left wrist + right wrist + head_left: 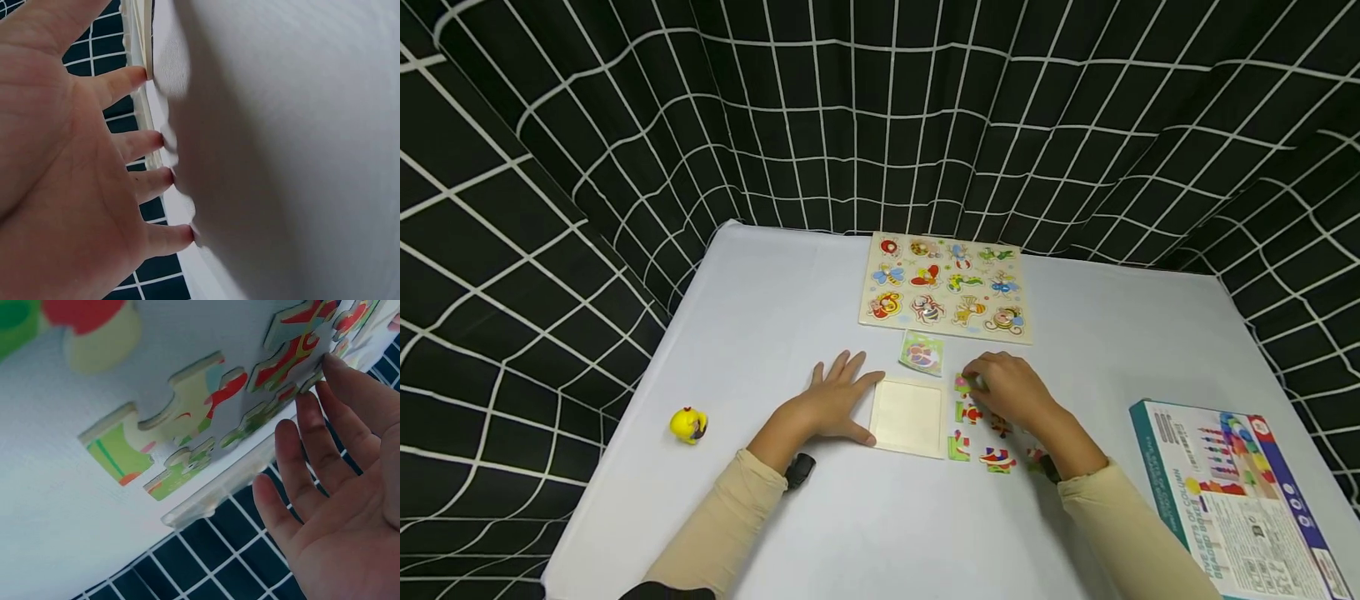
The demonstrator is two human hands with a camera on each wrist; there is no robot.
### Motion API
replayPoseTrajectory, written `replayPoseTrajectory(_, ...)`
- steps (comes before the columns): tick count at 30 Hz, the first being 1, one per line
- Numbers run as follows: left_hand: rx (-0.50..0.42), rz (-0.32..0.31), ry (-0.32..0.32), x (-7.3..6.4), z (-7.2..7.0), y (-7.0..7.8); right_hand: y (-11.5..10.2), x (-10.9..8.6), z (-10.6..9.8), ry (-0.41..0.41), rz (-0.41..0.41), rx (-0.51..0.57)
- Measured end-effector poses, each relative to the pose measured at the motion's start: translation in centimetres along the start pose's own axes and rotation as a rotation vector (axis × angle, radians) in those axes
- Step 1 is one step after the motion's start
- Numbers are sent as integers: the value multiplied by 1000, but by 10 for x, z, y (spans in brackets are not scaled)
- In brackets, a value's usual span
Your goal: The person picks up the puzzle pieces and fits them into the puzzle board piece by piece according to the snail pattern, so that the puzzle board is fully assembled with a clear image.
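My left hand (835,406) lies spread beside a square wooden puzzle tray (910,417), its thumb and index fingertip at the tray's left edge. In the left wrist view, the straight fingers (152,181) of that hand touch the white table. My right hand (1011,389) is over loose jigsaw pieces right of the tray. Its thumb and index finger pinch a puzzle piece (311,381) lying at the table surface. Around it lie several other pieces, including a red and green one (968,413) and a striped one (997,458); the right hand and wrist partly cover some.
A small picture card (922,353) lies just behind the tray. Farther back is a wooden insect puzzle board (947,287). A yellow toy duck (688,425) stands at the left, and a printed cardboard box (1240,492) lies at the right. Black grid-patterned curtain (850,108) borders the table.
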State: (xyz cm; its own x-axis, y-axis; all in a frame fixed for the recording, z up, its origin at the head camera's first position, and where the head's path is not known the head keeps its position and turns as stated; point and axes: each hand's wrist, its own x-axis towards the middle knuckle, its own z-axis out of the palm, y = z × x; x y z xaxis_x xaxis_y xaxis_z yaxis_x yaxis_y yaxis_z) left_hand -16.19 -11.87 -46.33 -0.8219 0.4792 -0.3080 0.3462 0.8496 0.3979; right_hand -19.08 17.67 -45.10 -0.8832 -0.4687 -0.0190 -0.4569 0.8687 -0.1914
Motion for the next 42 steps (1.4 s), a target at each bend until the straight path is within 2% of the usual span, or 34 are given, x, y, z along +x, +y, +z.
replayPoseTrajectory(5,26,4,-24,7,-7,9,-3,-2,-5,56,-30,1)
replayPoseTrajectory(11,51,8,-61,16,-12,20,-30,7,-8,119,-209,10)
replayPoseTrajectory(14,67,10,-71,20,-11,25,-41,13,-5,121,-251,18)
replayPoseTrajectory(21,91,19,-99,26,-10,35,-53,16,4,67,-206,-4)
replayPoseTrajectory(25,105,25,-102,28,-12,38,-54,15,7,74,-167,-37)
replayPoseTrajectory(28,99,25,-97,29,-13,37,-57,16,7,79,-144,-60)
replayPoseTrajectory(32,77,7,-79,24,-12,28,-65,22,6,44,-167,-67)
replayPoseTrajectory(35,57,-18,-64,16,-9,19,-70,27,5,-3,-227,-36)
replayPoseTrajectory(38,25,-28,-54,9,-6,13,-66,27,1,-28,-234,57)
replayPoseTrajectory(42,-2,-13,-39,5,-6,7,-39,17,-5,35,-128,134)
